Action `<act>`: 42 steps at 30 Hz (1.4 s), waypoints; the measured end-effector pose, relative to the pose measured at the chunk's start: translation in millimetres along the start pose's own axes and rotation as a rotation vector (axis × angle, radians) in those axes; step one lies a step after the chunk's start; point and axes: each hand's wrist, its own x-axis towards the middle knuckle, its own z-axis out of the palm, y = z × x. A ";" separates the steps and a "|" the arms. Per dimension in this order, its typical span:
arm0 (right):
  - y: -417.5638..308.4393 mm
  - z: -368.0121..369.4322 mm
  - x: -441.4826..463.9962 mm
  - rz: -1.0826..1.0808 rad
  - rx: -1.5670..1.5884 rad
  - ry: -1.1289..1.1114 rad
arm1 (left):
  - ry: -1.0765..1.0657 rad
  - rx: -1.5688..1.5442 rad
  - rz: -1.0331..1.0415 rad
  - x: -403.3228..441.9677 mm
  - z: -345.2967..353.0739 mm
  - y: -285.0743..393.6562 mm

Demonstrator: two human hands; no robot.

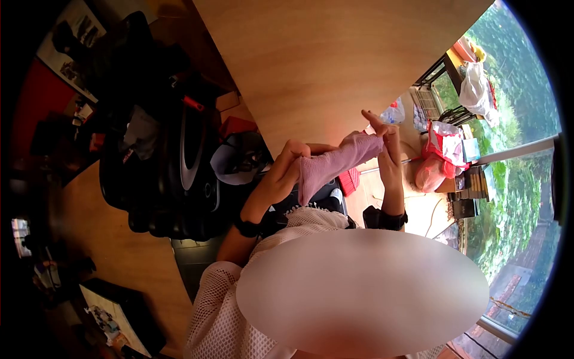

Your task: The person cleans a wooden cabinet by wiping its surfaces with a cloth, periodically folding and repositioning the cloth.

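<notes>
A pink sock [338, 161] of ribbed knit is stretched between my two hands in front of my chest, in the middle of the head view. My left hand [287, 170] grips its wider, open-looking end, with the fingers partly behind the fabric. At the narrower end, my right hand [388, 140] pinches the knit while one finger points up and away. Both wrists wear black bands. Below the sock, a white mesh garment [218, 299] covers my arm and shoulder.
A large wooden panel [335, 66] rises ahead. To the left stands a bulky black massage chair [164, 161]. Beyond my right hand are a red brush head [350, 181], red and white bags [442, 149] and a window [520, 209]. A monitor [119, 317] is at lower left.
</notes>
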 end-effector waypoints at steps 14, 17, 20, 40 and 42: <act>6.3 6.3 2.3 -0.069 0.118 0.131 | -0.356 0.300 0.024 11.6 34.6 3.1; -2.3 11.7 7.0 -0.016 0.152 0.120 | -0.318 0.101 -0.174 10.9 37.7 -13.0; -9.5 12.5 8.4 0.049 0.245 0.129 | -0.133 -0.399 -0.327 -2.4 33.2 -66.4; 9.9 9.7 6.4 0.072 0.322 0.115 | 0.284 -0.005 -0.195 28.5 21.8 -59.5; 9.1 10.6 5.1 0.074 0.351 0.101 | 0.326 -0.021 -0.133 26.9 19.2 -62.2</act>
